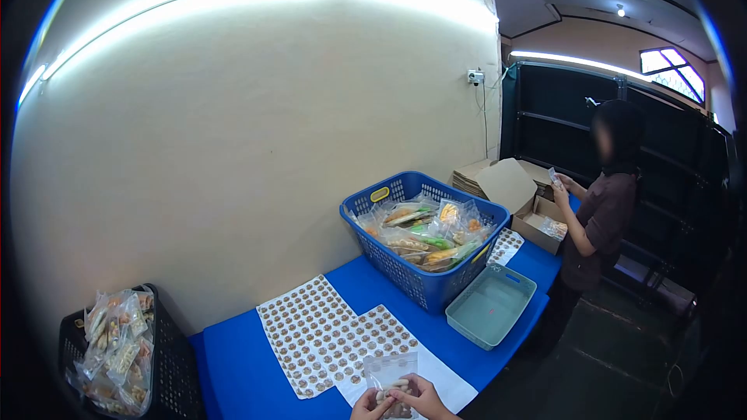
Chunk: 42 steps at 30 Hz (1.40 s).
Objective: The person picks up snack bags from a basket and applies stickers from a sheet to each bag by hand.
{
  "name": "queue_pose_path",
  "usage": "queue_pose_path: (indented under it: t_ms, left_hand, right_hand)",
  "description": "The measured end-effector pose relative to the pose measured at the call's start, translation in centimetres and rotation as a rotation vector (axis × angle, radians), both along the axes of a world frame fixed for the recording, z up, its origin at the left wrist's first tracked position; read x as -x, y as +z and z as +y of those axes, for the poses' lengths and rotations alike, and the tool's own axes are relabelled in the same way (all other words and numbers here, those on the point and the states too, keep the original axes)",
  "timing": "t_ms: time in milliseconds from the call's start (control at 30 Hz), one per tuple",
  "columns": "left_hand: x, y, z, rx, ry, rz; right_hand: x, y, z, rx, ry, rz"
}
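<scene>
At the front edge of the blue-covered table, my left hand (370,405) and my right hand (422,399) both grip a clear plastic pouch (391,367). Pale, rounded snack pieces show in its lower part, and its upper part stands up flat. Fingers of both hands are closed on the pouch's lower half. Just beyond it lie sheets of round brown stickers (299,332), a second sticker sheet (380,340) overlapping the first. Part of that nearer sheet is bare white, close to my right hand.
A blue basket (405,274) full of filled pouches stands on the table (233,358), beside a grey-green tray (492,311). Another dark basket (175,373) of pouches is at left. At far right a person (611,202) holds a small packet near an open cardboard box (539,225).
</scene>
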State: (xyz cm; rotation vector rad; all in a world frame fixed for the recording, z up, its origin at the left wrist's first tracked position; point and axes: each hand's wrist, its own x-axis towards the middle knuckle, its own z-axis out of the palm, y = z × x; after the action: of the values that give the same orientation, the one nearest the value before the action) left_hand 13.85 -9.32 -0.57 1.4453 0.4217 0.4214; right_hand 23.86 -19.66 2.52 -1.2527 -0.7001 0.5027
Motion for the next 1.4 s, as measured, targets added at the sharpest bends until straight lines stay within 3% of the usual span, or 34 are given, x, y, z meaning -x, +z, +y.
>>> queue_pose_path:
  t_ms: [167, 267, 367, 500, 567, 667, 767, 867, 967, 1000, 1200, 1400]
  left_hand:
    - [0.7, 3.4, 0.0, 0.017, -0.061, 0.029]
    - [1.6, 1.2, 0.8, 0.097, -0.048, -0.024]
    - [3.1, 3.3, 0.5, 0.168, 0.031, -0.021]
    - [5.1, 1.6, 2.0, 0.149, 0.139, 0.014]
    - [6.2, 1.2, 2.6, 0.315, 0.237, 0.049]
    - [6.1, 2.2, 2.1, 0.258, 0.323, 0.077]
    - [6.0, 2.0, 1.8, 0.196, 0.345, 0.095]
    - [5.9, 2.2, 1.8, 0.152, 0.318, 0.106]
    - [5.4, 1.2, 1.8, 0.124, 0.299, -0.045]
    - [5.7, 1.3, 2.0, 0.128, 0.26, 0.005]
    - [6.0, 1.9, 1.8, -0.117, 0.268, 0.088]
    - [4.6, 2.3, 1.1, 0.037, 0.271, -0.077]
  right_hand:
    - [-0.6, -0.9, 1.1, -0.023, 0.036, 0.042]
    - [0.0, -1.0, 2.3, -0.052, 0.104, 0.057]
    - [1.2, -0.9, 3.1, -0.048, 0.143, 0.064]
    - [3.7, -1.2, 4.8, 0.016, 0.215, 0.153]
    - [4.7, 0.5, 4.4, -0.015, 0.214, -0.006]
    - [5.7, 0.6, 4.6, -0.043, 0.171, -0.072]
    - [5.6, 0.1, 4.2, 0.049, 0.269, 0.215]
    - [4.9, 0.3, 3.9, -0.015, 0.312, 0.17]
    - [4.6, -0.1, 4.0, -0.027, 0.187, -0.017]
    - [4.6, 0.4, 3.8, -0.035, 0.214, 0.082]
    - [4.5, 0.6, 3.9, -0.049, 0.222, 0.048]
    - [3.6, 0.1, 5.0, -0.036, 0.163, -0.019]
